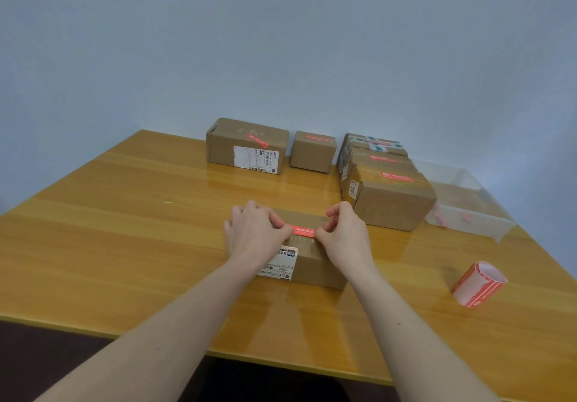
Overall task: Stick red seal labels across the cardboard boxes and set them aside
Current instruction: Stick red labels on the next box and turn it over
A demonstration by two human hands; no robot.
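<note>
A brown cardboard box point(315, 264) with a white shipping label on its left end lies in the middle of the table. A red seal label point(303, 230) stretches across its top. My left hand point(254, 229) pinches the label's left end and my right hand point(345, 233) pinches its right end, both resting on the box top. A roll of red seal labels point(479, 284) lies on the table to the right.
Several cardboard boxes bearing red labels stand at the back: a large one point(246, 147), a small one point(313, 151) and a row point(387, 183) at the right. A clear plastic container point(468, 201) sits far right. The wooden table point(125, 229) ends near me.
</note>
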